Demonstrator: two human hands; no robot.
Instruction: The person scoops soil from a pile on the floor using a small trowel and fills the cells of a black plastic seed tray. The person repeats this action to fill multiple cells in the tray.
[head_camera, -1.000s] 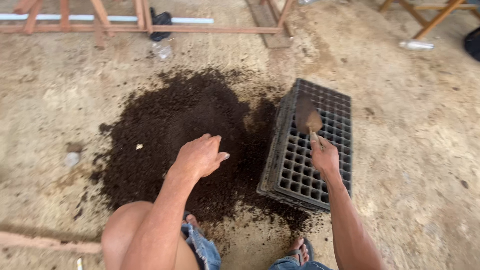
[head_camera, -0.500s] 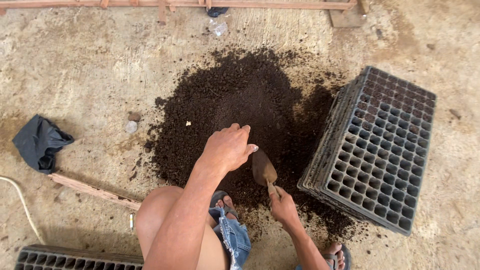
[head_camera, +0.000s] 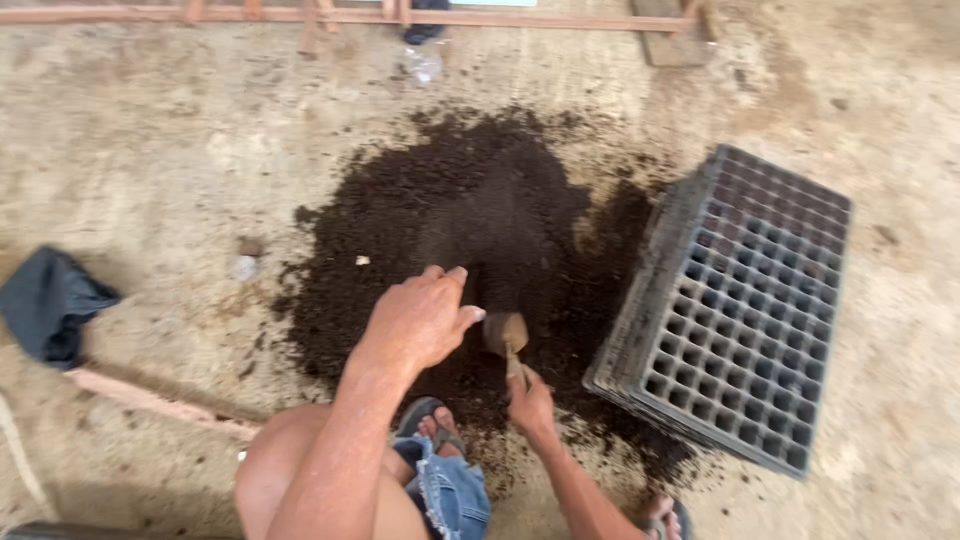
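My right hand (head_camera: 530, 402) grips the handle of a small brown trowel (head_camera: 506, 335), whose blade is down in the near edge of a dark soil pile (head_camera: 480, 215) on the floor. My left hand (head_camera: 418, 318) hangs loosely over the pile just left of the trowel blade, fingers bent and empty. To the right of the pile stands a stack of black seedling trays (head_camera: 740, 300) with many small cells.
A dark cloth (head_camera: 45, 300) lies at the left on the sandy concrete floor. A thin wooden strip (head_camera: 160, 402) lies near my knee. A wooden frame (head_camera: 330, 15) and a plastic bottle (head_camera: 425, 65) are at the far edge.
My right hand brought the trowel from over the tray stack back down to the soil pile. The view shifted left, so the trays now sit further right.
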